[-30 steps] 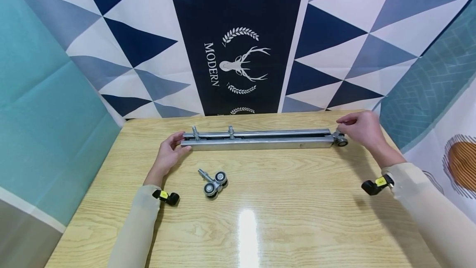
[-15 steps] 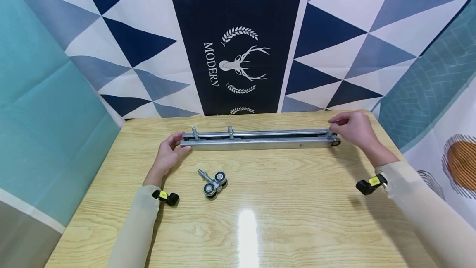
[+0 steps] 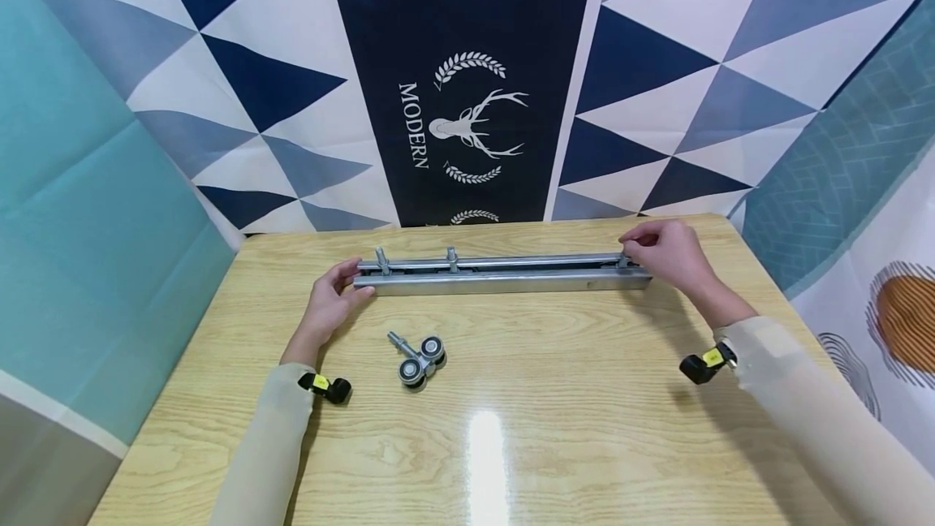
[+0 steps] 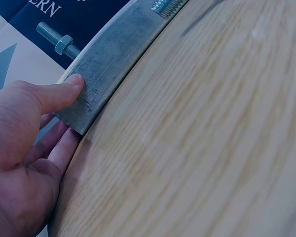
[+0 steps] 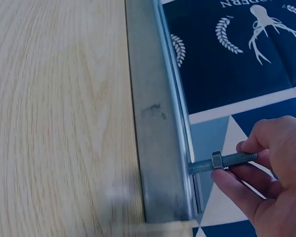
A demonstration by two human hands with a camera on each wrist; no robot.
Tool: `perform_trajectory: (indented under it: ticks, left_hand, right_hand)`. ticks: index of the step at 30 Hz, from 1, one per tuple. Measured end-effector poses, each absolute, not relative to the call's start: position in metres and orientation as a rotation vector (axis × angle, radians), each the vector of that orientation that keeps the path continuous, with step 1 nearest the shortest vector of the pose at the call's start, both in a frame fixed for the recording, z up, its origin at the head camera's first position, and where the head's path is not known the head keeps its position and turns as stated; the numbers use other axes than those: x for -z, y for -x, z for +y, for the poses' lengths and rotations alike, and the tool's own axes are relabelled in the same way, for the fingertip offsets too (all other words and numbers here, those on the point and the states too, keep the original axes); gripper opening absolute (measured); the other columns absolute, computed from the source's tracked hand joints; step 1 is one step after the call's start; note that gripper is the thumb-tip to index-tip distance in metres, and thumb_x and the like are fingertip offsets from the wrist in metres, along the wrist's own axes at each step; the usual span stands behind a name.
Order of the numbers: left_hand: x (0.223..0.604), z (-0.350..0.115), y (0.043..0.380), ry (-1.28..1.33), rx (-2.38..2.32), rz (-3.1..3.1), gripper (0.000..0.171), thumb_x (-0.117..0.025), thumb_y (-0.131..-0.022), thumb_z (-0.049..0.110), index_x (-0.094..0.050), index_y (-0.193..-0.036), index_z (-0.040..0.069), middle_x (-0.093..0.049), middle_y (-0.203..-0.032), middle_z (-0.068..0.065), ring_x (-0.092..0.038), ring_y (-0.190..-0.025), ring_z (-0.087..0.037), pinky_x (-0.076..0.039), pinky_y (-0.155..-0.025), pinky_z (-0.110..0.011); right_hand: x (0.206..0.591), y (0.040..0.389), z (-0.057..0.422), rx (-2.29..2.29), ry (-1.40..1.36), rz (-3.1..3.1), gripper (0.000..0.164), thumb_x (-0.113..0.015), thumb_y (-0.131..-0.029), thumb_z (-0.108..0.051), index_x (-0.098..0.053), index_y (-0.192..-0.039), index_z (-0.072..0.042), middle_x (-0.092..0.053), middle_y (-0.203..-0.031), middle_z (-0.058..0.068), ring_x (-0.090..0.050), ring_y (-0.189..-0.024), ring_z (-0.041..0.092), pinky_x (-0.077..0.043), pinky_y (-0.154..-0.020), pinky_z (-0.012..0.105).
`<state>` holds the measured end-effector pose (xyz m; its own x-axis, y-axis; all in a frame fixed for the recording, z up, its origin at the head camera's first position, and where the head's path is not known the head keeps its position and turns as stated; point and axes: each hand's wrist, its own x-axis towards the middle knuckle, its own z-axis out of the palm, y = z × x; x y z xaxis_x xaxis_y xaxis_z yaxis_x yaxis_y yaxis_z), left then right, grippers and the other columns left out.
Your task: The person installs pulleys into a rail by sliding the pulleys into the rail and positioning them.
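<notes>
A long metal track (image 3: 497,282) with a slot along its top lies across the back of the table. My left hand (image 3: 330,307) grips its left end, the thumb on the front face in the left wrist view. Two threaded bolts (image 3: 452,260) stand up out of the slot on the left half. At the right end, my right hand (image 3: 670,256) pinches the bolt (image 5: 229,161) of a roller, a nut on its shank; its wheels are hidden inside the track. Another roller (image 3: 421,361), with black-rimmed wheels and a bolt, lies on the table in front.
The wooden table (image 3: 584,412) runs up to a patterned backdrop (image 3: 467,88) behind the track. A teal panel (image 3: 95,209) stands along the left side. Each wrist wears a small black camera (image 3: 703,365).
My right hand has moved left, sliding the roller's wheels from outside the track's right end to inside it. My left hand and the loose roller have stayed put.
</notes>
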<state>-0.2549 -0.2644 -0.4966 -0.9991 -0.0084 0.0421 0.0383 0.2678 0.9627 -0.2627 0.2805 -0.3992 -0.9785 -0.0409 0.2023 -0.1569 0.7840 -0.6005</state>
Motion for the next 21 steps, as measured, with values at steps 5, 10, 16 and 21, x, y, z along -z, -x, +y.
perform_trajectory:
  ticks: [5,10,16,21]
  left_hand:
    - [0.497,-0.264,0.255,0.033,1.864,-2.480,0.066,-0.075,-0.088,0.008,-0.046,-0.147,0.004,-0.050,-0.147,-0.019,-0.047,-0.134,-0.032,-0.033,-0.122,-0.047]
    - [0.497,-0.263,0.256,0.027,1.873,-2.472,0.065,-0.074,-0.089,0.006,-0.046,-0.147,0.004,-0.050,-0.146,-0.020,-0.047,-0.132,-0.033,-0.033,-0.123,-0.047]
    - [0.494,-0.264,0.256,0.021,1.880,-2.480,0.065,-0.073,-0.089,0.005,-0.045,-0.148,0.004,-0.049,-0.147,-0.020,-0.046,-0.132,-0.034,-0.031,-0.123,-0.047]
    - [0.492,-0.264,0.254,0.025,1.890,-2.482,0.066,-0.073,-0.090,0.005,-0.044,-0.149,0.006,-0.048,-0.148,-0.020,-0.045,-0.133,-0.034,-0.031,-0.123,-0.048]
  right_hand:
    - [0.401,0.266,0.266,-0.977,-0.193,-2.785,0.018,-0.064,-0.091,-0.013,-0.078,-0.097,-0.005,-0.076,-0.091,0.018,-0.062,-0.066,0.014,-0.050,-0.053,0.025]
    - [0.401,0.268,0.255,-1.002,-0.227,-2.768,0.017,-0.066,-0.090,-0.013,-0.080,-0.096,-0.005,-0.077,-0.091,0.017,-0.062,-0.065,0.010,-0.050,-0.053,0.024]
    - [0.403,0.269,0.243,-1.043,-0.256,-2.767,0.018,-0.066,-0.092,-0.015,-0.080,-0.097,-0.004,-0.077,-0.092,0.019,-0.062,-0.064,0.007,-0.051,-0.053,0.023]
    - [0.406,0.272,0.228,-1.076,-0.266,-2.743,0.017,-0.069,-0.091,-0.015,-0.080,-0.096,-0.004,-0.077,-0.091,0.019,-0.062,-0.065,0.008,-0.050,-0.054,0.021]
